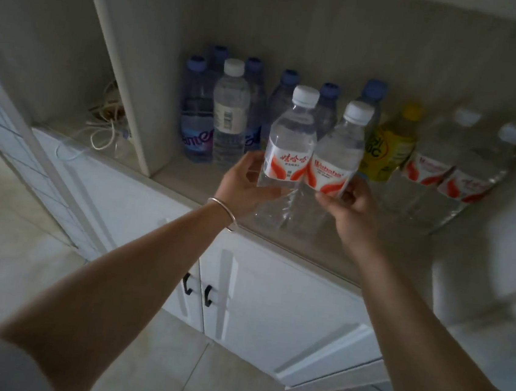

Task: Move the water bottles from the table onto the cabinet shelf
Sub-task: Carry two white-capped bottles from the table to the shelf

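Two clear water bottles with white caps and red-and-white labels stand side by side at the front of the cabinet shelf (pixel 188 178). My left hand (pixel 245 184) grips the left bottle (pixel 288 147) round its lower half. My right hand (pixel 352 210) grips the right bottle (pixel 337 159) at its label. Behind them stand several blue-capped bottles (pixel 195 109), a clear white-capped bottle (pixel 230 109), a yellow drink bottle (pixel 389 145) and two more red-labelled bottles (pixel 428 168) to the right.
A vertical divider (pixel 128 86) splits the shelf; white cables (pixel 105 122) lie in the left compartment. White cabinet doors with black handles (pixel 197 289) are below. The floor is tiled.
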